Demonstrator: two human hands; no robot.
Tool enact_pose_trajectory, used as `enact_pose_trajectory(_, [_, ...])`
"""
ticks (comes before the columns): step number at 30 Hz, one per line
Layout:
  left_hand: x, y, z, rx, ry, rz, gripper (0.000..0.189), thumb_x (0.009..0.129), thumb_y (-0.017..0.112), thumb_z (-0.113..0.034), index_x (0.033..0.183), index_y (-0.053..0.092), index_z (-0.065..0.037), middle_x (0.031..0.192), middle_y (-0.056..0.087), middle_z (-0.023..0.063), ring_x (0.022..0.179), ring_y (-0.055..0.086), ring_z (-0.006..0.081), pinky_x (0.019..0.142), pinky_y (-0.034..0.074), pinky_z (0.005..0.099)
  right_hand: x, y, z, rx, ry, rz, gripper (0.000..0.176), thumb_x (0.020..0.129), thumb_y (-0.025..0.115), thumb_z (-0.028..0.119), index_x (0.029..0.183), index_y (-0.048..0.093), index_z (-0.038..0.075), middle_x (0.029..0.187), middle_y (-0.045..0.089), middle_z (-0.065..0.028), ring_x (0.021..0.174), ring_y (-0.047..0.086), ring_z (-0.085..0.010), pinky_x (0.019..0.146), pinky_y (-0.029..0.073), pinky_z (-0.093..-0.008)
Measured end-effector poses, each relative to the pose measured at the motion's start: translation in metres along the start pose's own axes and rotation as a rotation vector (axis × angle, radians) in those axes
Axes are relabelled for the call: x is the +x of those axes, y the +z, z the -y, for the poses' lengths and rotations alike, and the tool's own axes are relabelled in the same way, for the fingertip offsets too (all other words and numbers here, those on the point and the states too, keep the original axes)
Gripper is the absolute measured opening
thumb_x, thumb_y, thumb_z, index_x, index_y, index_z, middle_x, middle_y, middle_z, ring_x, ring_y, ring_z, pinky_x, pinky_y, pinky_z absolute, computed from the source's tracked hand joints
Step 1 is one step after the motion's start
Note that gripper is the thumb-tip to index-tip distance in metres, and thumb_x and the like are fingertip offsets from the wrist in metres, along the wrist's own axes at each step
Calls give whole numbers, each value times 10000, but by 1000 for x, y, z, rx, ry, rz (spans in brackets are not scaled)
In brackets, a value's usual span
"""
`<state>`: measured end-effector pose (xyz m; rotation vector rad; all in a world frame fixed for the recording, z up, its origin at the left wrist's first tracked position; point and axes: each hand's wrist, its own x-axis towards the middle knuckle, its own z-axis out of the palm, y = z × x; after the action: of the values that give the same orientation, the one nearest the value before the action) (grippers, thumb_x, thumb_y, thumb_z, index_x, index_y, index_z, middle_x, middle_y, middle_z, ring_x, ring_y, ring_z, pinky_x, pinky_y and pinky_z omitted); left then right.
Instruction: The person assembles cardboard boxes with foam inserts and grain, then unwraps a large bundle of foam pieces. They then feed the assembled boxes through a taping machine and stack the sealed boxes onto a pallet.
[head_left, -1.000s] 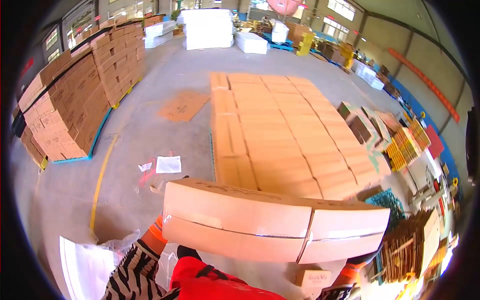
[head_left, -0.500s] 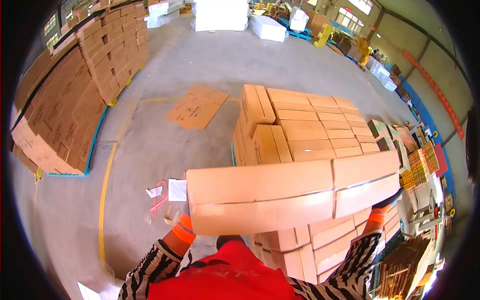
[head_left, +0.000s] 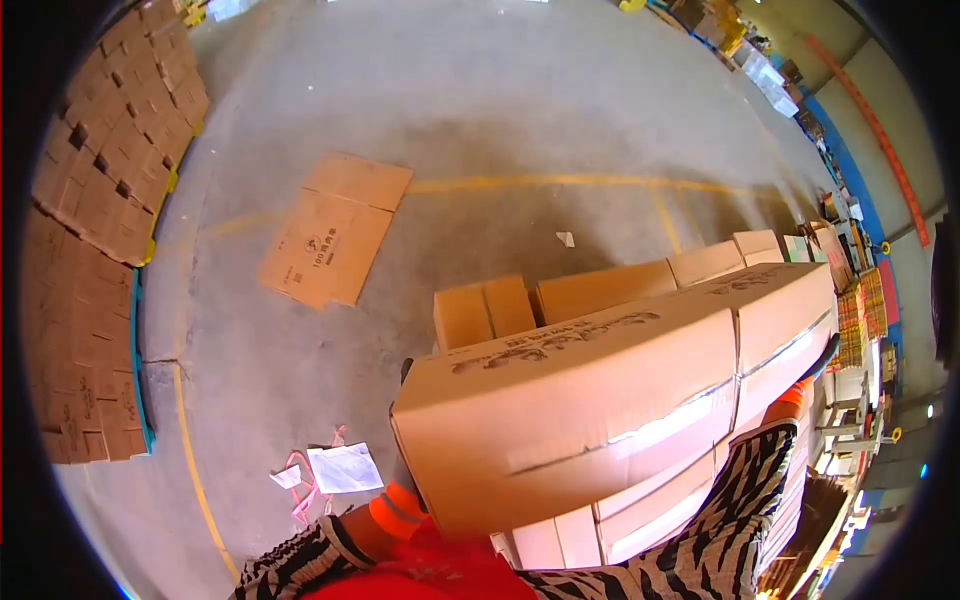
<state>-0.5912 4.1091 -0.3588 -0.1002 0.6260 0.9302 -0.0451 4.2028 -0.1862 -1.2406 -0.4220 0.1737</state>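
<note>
Two brown cardboard boxes [head_left: 580, 430], pressed end to end, are held in front of my body and tilted, with printing on the top face and a taped seam facing me. My left hand [head_left: 403, 480], in a dark glove with an orange cuff, grips the left end; most of its fingers are hidden behind the cardboard. At the far right end, my right hand [head_left: 826, 358] wraps round the edge, its glove partly visible. Beneath and behind the held boxes is a stack of similar cartons [head_left: 600, 292], largely covered by them.
A flattened carton [head_left: 335, 230] lies on the concrete floor beyond the stack. White paper [head_left: 345, 468] and pink strapping [head_left: 300, 490] are on the floor at my left. Tall carton stacks [head_left: 90, 300] stand on pallets farther left. Shelves and goods [head_left: 860, 320] line the right side.
My view has tipped downward. The held boxes have tilted, so their printed face now shows, and they sit lower and farther right in view. Both hands still hold them.
</note>
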Motion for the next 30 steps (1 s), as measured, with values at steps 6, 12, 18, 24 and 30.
enact_pose_trajectory(6, [35, 45, -35, -112, -45, -127, 623, 890, 370, -552, 1324, 348, -105, 1301, 435, 111, 1149, 453, 285, 960, 380, 457, 22, 41, -43, -80, 151, -22, 675, 891, 312, 551, 1381, 284, 87, 1405, 315, -103, 1268, 327, -272, 1034, 287, -414])
enact_pose_trajectory(12, [36, 8, -13, -297, -185, -113, 627, 896, 353, -547, 1321, 341, -86, 1299, 432, 123, 1151, 448, 296, 963, 377, 457, 38, 49, -64, -135, 238, -30, 647, 897, 317, 532, 1374, 297, 96, 1391, 336, -106, 1249, 353, -267, 1021, 302, -415])
enact_pose_trajectory(18, [24, 6, -3, -306, -301, -130, 616, 907, 329, -534, 1324, 333, -80, 1301, 431, 126, 1157, 443, 297, 970, 369, 451, 33, 43, -60, -156, 294, -53, 619, 903, 323, 514, 1368, 310, 105, 1377, 357, -109, 1230, 378, -262, 1008, 317, -415])
enact_pose_trajectory(24, [25, 7, 3, -304, -345, -126, 606, 918, 306, -521, 1327, 324, -75, 1302, 429, 129, 1162, 437, 297, 977, 361, 445, 55, 48, -77, -156, 336, -23, 592, 909, 329, 496, 1361, 323, 114, 1363, 378, -112, 1211, 404, -257, 995, 332, -416])
enact_pose_trajectory(30, [36, 6, 1, -288, -278, -61, 596, 929, 282, -509, 1330, 316, -69, 1304, 427, 132, 1168, 431, 298, 984, 354, 439, 64, 46, -85, -139, 374, 22, 565, 915, 334, 478, 1354, 336, 124, 1348, 399, -114, 1192, 430, -251, 982, 347, -417])
